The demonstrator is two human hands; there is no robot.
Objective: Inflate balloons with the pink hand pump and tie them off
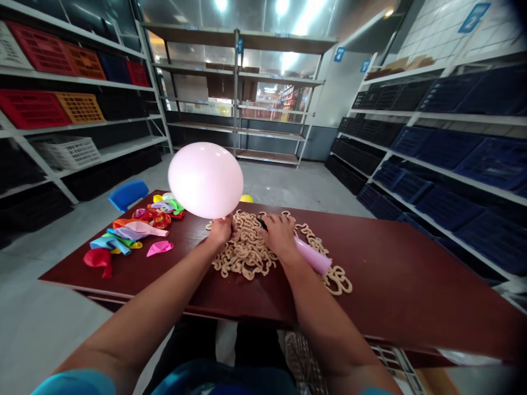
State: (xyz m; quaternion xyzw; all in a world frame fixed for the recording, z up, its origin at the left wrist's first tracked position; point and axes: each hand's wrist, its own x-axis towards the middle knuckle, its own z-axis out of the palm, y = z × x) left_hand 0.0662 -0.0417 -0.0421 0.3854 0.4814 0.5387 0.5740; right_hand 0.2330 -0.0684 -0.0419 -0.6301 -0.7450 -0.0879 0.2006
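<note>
A large, inflated pale pink balloon [206, 180] stands above the table, its neck at my left hand [222, 230]. The fingers of that hand are closed around the neck. My right hand [280, 235] is wrapped round a pink hand balloon pump [313, 257]. The pump's black end shows by the fingertips, and its pink tube sticks out to the right below the hand. Between and beneath both hands lies a heap of beige, curled, ring-like pieces [242, 249]. Part of the heap is hidden by the right hand and the pump.
Limp balloons in several colours, including a red one [99, 260] and a pink one [160, 248], lie left on the dark red table [395, 263]. A yellow round thing [246, 198] shows behind its far edge. A blue chair [128, 195] stands far left. Crate-filled shelves line both sides.
</note>
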